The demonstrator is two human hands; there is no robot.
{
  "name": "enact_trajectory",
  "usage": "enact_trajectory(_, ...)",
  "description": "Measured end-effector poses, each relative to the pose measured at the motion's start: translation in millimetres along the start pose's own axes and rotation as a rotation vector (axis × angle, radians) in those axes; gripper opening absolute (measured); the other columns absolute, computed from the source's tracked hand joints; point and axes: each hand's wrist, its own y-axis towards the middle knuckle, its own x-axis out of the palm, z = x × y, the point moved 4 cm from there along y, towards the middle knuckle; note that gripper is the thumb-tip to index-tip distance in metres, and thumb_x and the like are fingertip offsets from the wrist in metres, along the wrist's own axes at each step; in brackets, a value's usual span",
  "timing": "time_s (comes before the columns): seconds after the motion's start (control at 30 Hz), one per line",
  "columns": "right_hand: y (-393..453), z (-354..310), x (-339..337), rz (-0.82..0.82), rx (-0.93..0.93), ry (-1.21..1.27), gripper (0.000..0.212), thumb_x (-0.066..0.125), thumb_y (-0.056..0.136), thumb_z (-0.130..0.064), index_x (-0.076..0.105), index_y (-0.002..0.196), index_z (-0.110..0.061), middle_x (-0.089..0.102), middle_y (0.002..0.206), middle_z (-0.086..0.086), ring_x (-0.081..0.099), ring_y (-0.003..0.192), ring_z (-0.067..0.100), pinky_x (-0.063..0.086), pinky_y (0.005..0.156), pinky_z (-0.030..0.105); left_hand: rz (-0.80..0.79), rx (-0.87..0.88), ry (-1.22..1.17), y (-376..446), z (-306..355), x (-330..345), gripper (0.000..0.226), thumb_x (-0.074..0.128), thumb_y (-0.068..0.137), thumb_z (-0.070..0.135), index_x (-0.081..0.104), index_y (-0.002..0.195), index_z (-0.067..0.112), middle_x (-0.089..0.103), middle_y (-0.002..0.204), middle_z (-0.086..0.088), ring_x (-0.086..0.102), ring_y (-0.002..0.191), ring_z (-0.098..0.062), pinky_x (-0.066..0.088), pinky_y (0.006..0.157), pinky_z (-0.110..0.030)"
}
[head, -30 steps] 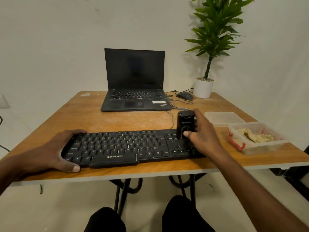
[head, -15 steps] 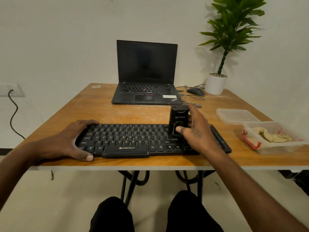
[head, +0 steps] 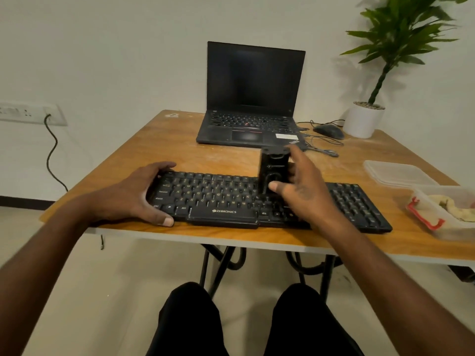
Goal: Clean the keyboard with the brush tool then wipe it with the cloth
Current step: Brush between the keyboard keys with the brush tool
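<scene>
Two hands: right point(head: 305, 191) gripping upright brush tool point(head: 273, 170), left point(head: 138, 196) clasping crosswise keyboard's point(head: 354, 204) end.

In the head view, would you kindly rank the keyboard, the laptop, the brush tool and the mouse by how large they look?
1. keyboard and laptop: these look about alike, and the laptop sits farther off, so I won't rank them.
2. brush tool, gripped by the right hand.
3. mouse, smallest, though farthest.

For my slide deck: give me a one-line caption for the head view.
Right hand runs brush tool over keyboard while left hand steadies it.
</scene>
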Motion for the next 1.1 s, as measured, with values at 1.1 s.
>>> enact_trajectory(1.1, 33, -55, 102, -0.210, -0.084, 0.240, 0.059, 0.078, 0.081, -0.003, 0.053, 0.128, -0.026, 0.067, 0.117, 0.003, 0.070, 0.102, 0.020, 0.064, 0.074, 0.041, 0.019, 0.079, 0.028, 6, -6, -1, 0.135, 0.092, 0.050, 0.070, 0.013, 0.157, 0.052, 0.035, 0.154, 0.011, 0.043, 0.140, -0.012, 0.046, 0.118, -0.041)
